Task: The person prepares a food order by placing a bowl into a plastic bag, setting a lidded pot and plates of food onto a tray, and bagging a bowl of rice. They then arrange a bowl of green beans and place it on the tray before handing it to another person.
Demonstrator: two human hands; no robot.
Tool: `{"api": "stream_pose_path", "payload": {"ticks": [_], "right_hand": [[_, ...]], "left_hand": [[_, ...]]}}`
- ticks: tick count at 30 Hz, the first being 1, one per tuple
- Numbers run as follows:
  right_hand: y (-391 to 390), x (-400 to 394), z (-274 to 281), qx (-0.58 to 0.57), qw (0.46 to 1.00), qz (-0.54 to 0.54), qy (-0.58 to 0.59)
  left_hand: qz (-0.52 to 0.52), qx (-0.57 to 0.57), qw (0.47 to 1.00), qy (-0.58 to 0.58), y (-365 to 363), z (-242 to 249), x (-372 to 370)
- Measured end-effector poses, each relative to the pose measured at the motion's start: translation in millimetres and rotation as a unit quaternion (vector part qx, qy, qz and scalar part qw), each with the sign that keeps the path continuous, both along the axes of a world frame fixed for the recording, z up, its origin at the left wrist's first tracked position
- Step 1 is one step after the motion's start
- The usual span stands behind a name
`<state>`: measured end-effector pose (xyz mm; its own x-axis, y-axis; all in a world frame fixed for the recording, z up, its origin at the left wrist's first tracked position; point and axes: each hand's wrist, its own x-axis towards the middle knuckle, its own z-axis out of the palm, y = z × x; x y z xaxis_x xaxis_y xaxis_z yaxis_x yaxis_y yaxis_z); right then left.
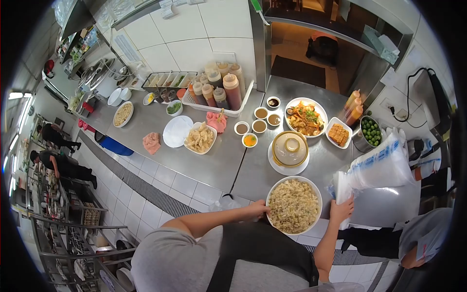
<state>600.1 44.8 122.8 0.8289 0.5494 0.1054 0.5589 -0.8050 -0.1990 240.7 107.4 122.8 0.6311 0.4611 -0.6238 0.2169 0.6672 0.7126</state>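
Note:
A round white plate of fried rice (295, 206) is at the counter's front edge. My left hand (259, 209) grips its left rim, fingers closed. To the right of the plate, my right hand (342, 209) is against a long white plastic-wrapped bundle (343, 188), its fingers curled on the near end; what the bundle contains I cannot make out. Just beyond the rice, a lidded clay pot (290, 149) stands on a white saucer (288, 169). Farther back are a plate of noodle-like food with vegetables (306, 118) and a square dish of browned pieces (338, 133).
Several sauce cups (259, 126) sit left of the clay pot. A basket of squeeze bottles (216, 110) and a bowl of dumplings (200, 138) are farther left. At right are a metal container of green limes (370, 131), a large plastic bag (382, 165) and another person (425, 238).

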Motion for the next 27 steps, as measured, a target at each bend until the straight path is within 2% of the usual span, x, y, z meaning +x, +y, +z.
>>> {"api": "stream_pose_path", "payload": {"ticks": [2, 3, 5, 8, 12, 14, 18, 22, 25, 27], "right_hand": [[-11.5, 25.7, -9.0, 0.062, 0.993, 0.088, -0.044], [-12.9, 32.8, -10.0, 0.066, 0.993, 0.089, -0.051], [-14.6, 43.5, -9.3, 0.007, 0.996, 0.078, 0.043], [-14.1, 46.4, -8.7, 0.025, 0.994, 0.075, 0.072], [-18.7, 44.9, -24.9, 0.056, 0.996, 0.037, 0.050], [-16.1, 29.0, -12.3, 0.057, 0.998, -0.018, 0.035], [-17.6, 29.0, -12.2, 0.047, 0.998, -0.015, 0.038], [-21.7, 35.5, -18.0, 0.048, 0.998, 0.014, 0.045], [-22.1, 33.9, -16.9, 0.047, 0.997, 0.022, 0.049], [-21.5, 32.5, -13.9, 0.044, 0.997, 0.019, 0.056]], "left_hand": [[-0.031, 0.017, 0.999, 0.003, 8.5, -4.6, 18.1], [-0.030, 0.022, 0.999, -0.003, 12.6, -11.4, 27.6], [-0.045, 0.037, 0.998, 0.012, 17.1, -22.5, 46.4], [-0.052, 0.020, 0.998, -0.004, 22.7, -26.7, 68.4], [0.001, 0.002, 0.999, -0.040, 27.8, -47.8, 104.5], [0.022, 0.000, 1.000, 0.012, 37.0, -54.5, 122.8], [-0.015, -0.005, 1.000, -0.022, 53.6, -41.8, 141.4], [-0.021, -0.010, 1.000, -0.015, 64.1, -61.6, 163.0], [0.011, -0.044, 0.999, 0.000, 68.3, -57.5, 166.4], [0.031, -0.033, 0.997, -0.054, 66.0, -48.3, 165.1]]}}
